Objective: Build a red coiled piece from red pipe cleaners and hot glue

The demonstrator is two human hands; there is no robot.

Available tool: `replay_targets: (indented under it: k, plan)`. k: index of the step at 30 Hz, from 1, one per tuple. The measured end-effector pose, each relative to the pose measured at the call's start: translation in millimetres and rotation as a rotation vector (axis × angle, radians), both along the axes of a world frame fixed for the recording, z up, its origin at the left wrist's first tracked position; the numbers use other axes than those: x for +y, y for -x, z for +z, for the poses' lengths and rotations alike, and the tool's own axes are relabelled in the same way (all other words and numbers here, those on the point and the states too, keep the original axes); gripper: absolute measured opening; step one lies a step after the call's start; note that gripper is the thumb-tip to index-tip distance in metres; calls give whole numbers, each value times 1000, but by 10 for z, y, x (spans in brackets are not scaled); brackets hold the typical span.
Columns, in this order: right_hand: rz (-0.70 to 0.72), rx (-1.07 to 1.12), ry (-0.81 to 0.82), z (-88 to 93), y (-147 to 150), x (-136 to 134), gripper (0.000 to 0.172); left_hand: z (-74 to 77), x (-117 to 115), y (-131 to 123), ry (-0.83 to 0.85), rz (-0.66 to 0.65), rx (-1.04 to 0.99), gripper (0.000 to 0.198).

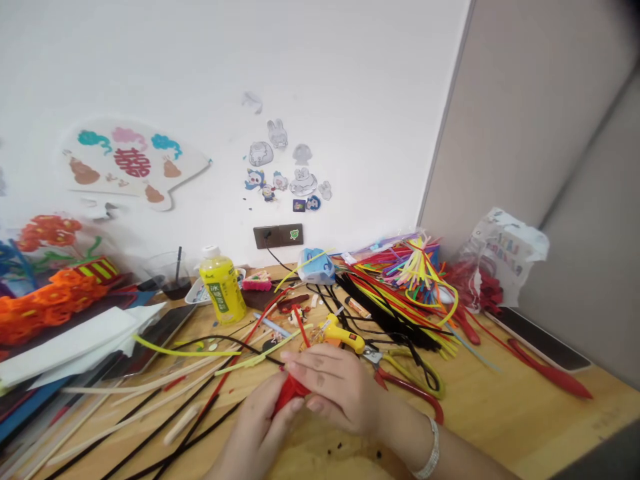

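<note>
Red pipe-cleaner piece (290, 395) in our hands, its shape only begun, we judge.
Our left hand (257, 423) and right hand (336, 387) close fingers on it; loose pipe cleaners (400, 287) lie unused.

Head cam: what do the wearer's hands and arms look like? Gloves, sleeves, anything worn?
Both are bare: left hand and right hand, no gloves, no rings that show. A pale, silvery bracelet sits on the right wrist. No sleeve reaches the visible forearms; no watch or markings.

One head-worn view — looking forward and down, close over the wooden table (500, 413), facing the wall (350, 80).
</note>
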State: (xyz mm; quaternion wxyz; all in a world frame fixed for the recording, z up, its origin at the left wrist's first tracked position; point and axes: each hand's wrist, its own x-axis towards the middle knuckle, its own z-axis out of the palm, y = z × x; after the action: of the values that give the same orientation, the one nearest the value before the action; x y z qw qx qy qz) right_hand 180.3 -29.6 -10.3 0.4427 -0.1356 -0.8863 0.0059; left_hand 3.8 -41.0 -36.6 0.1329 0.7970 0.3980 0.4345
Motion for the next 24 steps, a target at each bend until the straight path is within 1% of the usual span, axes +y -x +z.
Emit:
replay_targets:
  k: [2, 6, 8, 11, 15, 19, 22, 24]
  plan:
    - [-3, 67, 23, 1, 8, -6, 39, 26, 8, 7, -38, 7, 4, 22]
    - [-103, 186, 9, -11, 26, -24, 34, 92, 18, 0, -76, 47, 27, 22]
    - [-133, 198, -7, -19, 40, -32, 30, 96, 19, 0, -71, 61, 39, 22]
    - [-149, 209, 2, -34, 66, -37, 30, 74, 17, 12, -61, 87, 55, 20]
    - [-135, 225, 37, -55, 90, -37, 32, 68, 9, 22, -53, 95, 91, 18]
    - [-106, 249, 53, -52, 89, -36, 32, 94, 9, 13, -107, 69, 119, 19]
    - [-84, 254, 94, -35, 81, -29, 30, 94, 25, 8, -129, 74, 106, 20]
    - [-76, 246, 110, -21, 73, -21, 28, 83, 36, 10, -109, 71, 91, 20]
